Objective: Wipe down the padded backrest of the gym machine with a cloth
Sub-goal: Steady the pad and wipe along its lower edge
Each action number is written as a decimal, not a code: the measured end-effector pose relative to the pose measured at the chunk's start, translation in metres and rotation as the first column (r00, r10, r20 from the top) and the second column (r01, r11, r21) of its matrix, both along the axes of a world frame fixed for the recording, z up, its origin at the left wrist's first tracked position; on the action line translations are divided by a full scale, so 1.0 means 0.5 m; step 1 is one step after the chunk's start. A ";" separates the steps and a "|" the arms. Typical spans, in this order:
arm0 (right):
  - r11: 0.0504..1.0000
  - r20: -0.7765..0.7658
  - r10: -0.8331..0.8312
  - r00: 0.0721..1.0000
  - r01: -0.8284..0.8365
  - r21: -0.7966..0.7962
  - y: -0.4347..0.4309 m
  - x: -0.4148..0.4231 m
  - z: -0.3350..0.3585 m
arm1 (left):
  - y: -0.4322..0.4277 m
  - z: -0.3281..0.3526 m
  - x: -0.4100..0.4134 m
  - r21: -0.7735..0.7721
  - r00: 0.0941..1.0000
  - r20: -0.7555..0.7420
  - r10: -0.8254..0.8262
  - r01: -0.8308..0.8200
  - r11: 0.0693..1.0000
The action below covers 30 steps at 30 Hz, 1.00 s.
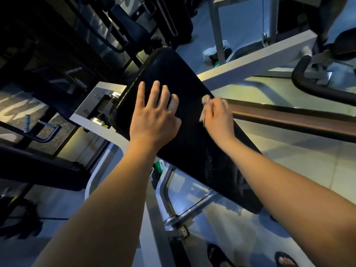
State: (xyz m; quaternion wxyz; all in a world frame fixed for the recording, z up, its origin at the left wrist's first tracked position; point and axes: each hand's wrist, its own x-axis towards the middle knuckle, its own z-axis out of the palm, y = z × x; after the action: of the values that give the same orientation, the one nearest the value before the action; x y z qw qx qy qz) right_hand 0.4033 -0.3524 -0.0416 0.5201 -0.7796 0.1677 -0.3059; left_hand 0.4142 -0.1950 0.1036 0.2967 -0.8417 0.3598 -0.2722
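Watching from beside the machine, going across: on the left there's the grey metal bracket [90, 105] the pad is mounted to. Next is the left hand [154, 114], lying flat on the upper part of the black padded backrest [188, 135], fingers straight and spread, holding nothing. My guess is it's there to brace the pad so it doesn't rock under the scrubbing.

The backrest itself slopes diagonally through the middle of the view, with its top end up by the bracket and its lower end down toward the person.

The right hand [217, 116] is at the pad's right edge, fingers curled round a small pale cloth [206, 101]. The cloth is bunched up so only scraps poke out past the fingers. That hand is blurry, so I can't tell how hard the cloth is pressing on the vinyl. Balling it up small probably gives more bite along the edge.

There's a faint wet-looking sheen lower on the pad, so I'd say that part's done. The patch under the flat hand looks dry, so that hand would need to come off for it to get wiped.

Just right of the knuckles, a brown bar [289, 116] runs off to the side, close enough to bump.
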 end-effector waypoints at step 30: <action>0.891 -0.495 0.447 0.745 -0.321 0.321 -0.205 0.098 0.001 | -0.004 -0.002 0.005 -0.004 1.000 0.022 0.004 -0.004 1.000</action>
State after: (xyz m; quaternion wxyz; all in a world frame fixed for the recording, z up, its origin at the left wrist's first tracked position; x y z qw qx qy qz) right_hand 0.4525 -0.4550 -0.0412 0.5813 -0.7909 0.1786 0.0686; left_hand 0.4167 -0.1973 0.1023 0.2993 -0.8400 0.3542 -0.2817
